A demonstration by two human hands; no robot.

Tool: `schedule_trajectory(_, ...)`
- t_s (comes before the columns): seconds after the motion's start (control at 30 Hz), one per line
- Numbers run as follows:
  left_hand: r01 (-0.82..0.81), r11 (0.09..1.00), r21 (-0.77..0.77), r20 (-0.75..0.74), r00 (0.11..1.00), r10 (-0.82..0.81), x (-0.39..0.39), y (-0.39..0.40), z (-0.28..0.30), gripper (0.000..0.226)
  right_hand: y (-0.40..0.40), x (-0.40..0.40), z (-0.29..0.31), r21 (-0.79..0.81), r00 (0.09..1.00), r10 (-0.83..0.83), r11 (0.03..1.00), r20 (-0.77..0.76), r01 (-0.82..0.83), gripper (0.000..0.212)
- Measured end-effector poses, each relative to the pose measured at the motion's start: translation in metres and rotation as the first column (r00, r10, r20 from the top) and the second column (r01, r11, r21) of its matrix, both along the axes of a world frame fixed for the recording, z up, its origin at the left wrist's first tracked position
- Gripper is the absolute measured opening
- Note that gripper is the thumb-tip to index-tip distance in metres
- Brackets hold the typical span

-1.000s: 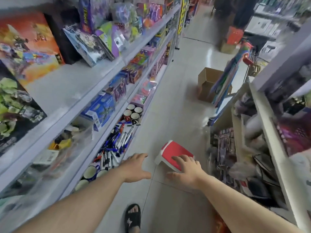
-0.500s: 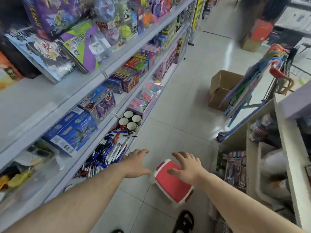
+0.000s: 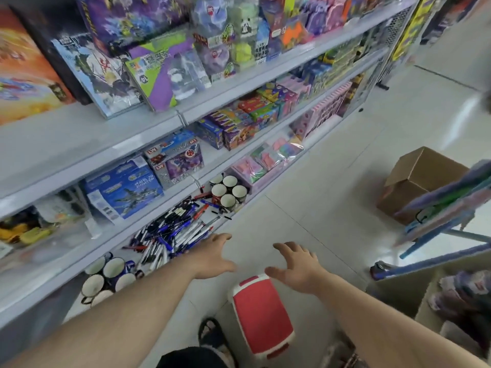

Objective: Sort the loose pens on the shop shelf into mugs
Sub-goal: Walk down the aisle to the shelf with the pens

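Both hands reach forward over the pale tiled floor (image 3: 318, 181) with fingers spread and slack, and neither holds anything. The left hand (image 3: 212, 257) hovers palm down just off the front edge of the lowest grey metal shop shelf (image 3: 249, 205), its fingertips near the heap of loose blue, black and red pens with white barrels (image 3: 172, 232) but not touching them. The right hand (image 3: 299, 269) hangs apart from the left one, above the far end of a red-topped white plastic step stool (image 3: 261, 314) that stands on the floor; whether it grazes the stool cannot be told.

The pens lie in a jumble across the middle of that bottom shelf. At their far end stands a cluster of dark mugs with white insides (image 3: 228, 191), and at their near end, beside the left forearm, a second group of white-lined mugs (image 3: 107, 277). All the mugs look empty of pens.

Boxed toy sets (image 3: 125, 187) fill the shelves above. A brown cardboard box (image 3: 417, 181) sits open on the floor well to the right. A foot in a dark sandal (image 3: 212, 335) shows beside the stool
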State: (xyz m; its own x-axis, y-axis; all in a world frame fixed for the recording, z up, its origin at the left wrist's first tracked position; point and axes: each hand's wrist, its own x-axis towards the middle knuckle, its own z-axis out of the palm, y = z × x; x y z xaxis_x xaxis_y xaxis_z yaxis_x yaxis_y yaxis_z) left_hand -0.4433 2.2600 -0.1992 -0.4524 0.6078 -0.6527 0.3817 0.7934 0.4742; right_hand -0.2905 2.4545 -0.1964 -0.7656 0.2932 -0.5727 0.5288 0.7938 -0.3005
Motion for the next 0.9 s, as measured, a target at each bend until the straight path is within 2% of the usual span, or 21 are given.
schedule_trajectory(0.13, -0.089, 0.996, -0.014, 0.048, 0.995, 0.090, -0.032, -0.008, -0.018, 0.093, 0.010, -0.036, -0.003, 0.020, 0.998, 0.057, 0.998, 0.041, -0.058, 0.076)
schedule_trajectory(0.33, -0.116, 0.993, 0.005, 0.051, 0.992, 0.116, -0.072, -0.004, -0.031, 0.089, 0.017, -0.090, -0.006, 0.078, 0.992, 0.123, 0.989, 0.041, -0.126, 0.075)
schedule_trajectory(0.5, -0.194, 0.980, 0.033, 0.071, 0.979, 0.191, -0.093, -0.014, -0.036, 0.090, 0.019, -0.127, -0.016, 0.072, 0.980, 0.175, 0.981, 0.092, -0.181, 0.075)
schedule_trajectory(0.67, -0.238, 0.971, 0.020, 0.067, 0.969, 0.236, -0.104, -0.013, -0.038, 0.091, 0.027, -0.162, -0.016, 0.068, 0.967, 0.244, 0.966, 0.076, -0.249, 0.076)
schedule_trajectory(0.9, -0.434, 0.900, 0.032, 0.068, 0.900, 0.431, -0.131, -0.006, -0.069, 0.091, 0.058, -0.218, -0.051, 0.042, 0.922, 0.368, 0.926, 0.117, -0.375, 0.075)
